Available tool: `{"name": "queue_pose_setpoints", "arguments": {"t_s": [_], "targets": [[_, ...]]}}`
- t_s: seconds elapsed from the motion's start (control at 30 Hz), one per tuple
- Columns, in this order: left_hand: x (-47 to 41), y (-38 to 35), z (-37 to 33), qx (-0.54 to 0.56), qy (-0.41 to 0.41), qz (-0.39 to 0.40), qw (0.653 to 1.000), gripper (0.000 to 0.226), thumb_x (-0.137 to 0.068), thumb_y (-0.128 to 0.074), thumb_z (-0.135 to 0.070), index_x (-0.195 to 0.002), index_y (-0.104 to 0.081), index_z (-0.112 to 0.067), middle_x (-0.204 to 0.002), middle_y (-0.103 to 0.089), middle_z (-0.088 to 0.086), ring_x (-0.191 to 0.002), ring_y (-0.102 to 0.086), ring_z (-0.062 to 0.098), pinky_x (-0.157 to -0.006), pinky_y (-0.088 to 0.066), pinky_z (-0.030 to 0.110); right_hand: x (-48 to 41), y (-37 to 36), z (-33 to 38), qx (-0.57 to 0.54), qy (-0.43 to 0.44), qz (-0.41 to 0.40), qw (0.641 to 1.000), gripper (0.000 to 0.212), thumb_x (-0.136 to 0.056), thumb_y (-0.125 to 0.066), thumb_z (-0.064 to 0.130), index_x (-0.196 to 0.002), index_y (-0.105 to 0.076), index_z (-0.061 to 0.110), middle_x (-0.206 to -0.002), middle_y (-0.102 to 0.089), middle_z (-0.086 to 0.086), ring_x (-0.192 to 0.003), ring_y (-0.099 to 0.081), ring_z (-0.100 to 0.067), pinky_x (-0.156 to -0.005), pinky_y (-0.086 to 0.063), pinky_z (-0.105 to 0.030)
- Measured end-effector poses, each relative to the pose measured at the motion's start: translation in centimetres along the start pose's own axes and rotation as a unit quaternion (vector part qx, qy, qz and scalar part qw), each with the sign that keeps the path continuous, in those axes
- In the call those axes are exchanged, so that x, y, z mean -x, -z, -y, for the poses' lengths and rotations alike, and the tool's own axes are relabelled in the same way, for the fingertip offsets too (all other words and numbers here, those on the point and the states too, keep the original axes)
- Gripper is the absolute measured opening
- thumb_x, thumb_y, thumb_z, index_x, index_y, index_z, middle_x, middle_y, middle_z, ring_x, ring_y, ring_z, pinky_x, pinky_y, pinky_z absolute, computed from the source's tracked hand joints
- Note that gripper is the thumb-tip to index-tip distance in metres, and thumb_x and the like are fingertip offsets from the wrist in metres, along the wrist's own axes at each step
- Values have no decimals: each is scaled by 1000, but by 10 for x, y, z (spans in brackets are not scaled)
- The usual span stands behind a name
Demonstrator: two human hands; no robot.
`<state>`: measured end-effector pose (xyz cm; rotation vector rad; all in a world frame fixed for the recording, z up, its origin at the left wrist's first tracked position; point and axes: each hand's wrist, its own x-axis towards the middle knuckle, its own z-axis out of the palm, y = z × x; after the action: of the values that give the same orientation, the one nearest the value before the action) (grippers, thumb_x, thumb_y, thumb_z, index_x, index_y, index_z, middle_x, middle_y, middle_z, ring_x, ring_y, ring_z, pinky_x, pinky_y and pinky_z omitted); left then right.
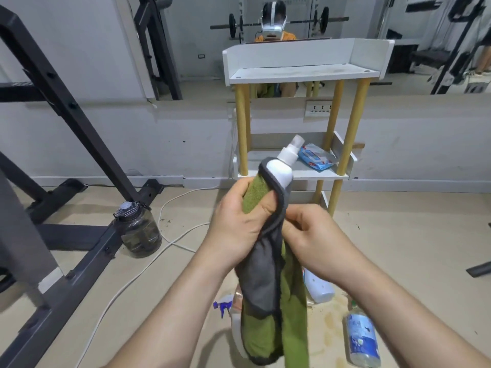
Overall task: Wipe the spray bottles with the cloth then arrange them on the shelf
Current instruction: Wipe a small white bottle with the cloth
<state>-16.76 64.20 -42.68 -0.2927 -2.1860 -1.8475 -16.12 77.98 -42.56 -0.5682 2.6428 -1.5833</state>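
A white spray bottle (282, 169) with a white nozzle sticks up out of a green and grey cloth (268, 282) that I hold in front of me. My left hand (239, 221) grips the cloth wrapped round the bottle's body. My right hand (313, 235) grips the bottle's lower end, behind the hanging cloth. On the floor below lie a clear bottle with a blue label (362, 338), a white bottle (320, 286) and a bottle with a purple trigger (225, 308), partly hidden by the cloth. The white shelf unit (303, 75) with yellow legs stands ahead.
A blue packet (316, 156) lies on the middle shelf. A dark water jug (139, 231) stands on the floor at left beside a black gym frame (66, 107). A white cable (175, 243) runs across the floor. A wall mirror sits behind the shelf.
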Motion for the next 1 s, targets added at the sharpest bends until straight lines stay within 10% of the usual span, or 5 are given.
{"name": "queue_pose_setpoints", "arguments": {"t_s": [0.07,0.23,0.5,0.73,1.0], "targets": [[1,0,0,-138,1,-62,988,40,-91,-50,-61,-80,-58,-23,-68,-61,-10,-62,-52,-3,-57,-39,13,1,12,4,77,-14,15,997,25,-88,-53,30,-82,-70,12,-78,-71,-7,-68,-56,-16,-75,-56,-39],[5,-12,1,-199,1,-127,972,34,-105,-37,-25,-77,-54,-15,-78,-63,2,-73,-54,21,-65,-38,36,-1,21,17,-306,-148,-87,936,18,-98,-51,18,-98,-67,9,-91,-68,-7,-79,-65,-14,-76,-57,-43],[2,-3,1,-349,-145,-115,919,36,-94,-52,-37,-63,-37,-25,-53,-50,2,-56,-42,27,-51,-27,36,-2,20,9,-287,-33,-87,953,18,-92,-63,17,-108,-61,9,-80,-70,4,-78,-66,-8,-68,-56,-26],[11,-17,-6,-113,-77,-45,990,20,-92,-58,-48,-94,-54,-28,-84,-63,-16,-77,-58,1,-68,-45,16,0,11,10,-402,-61,-101,908,24,-95,-59,25,-110,-68,8,-95,-70,-10,-83,-66,-19,-72,-57,-37],[9,-20,-12,131,138,-60,980,30,-103,-46,-30,-112,-69,-13,-105,-75,6,-99,-70,19,-85,-57,35,-5,-9,12,-204,43,-191,959,34,-77,-76,27,-111,-73,25,-99,-75,-7,-89,-67,-9,-87,-55,-38]]}}
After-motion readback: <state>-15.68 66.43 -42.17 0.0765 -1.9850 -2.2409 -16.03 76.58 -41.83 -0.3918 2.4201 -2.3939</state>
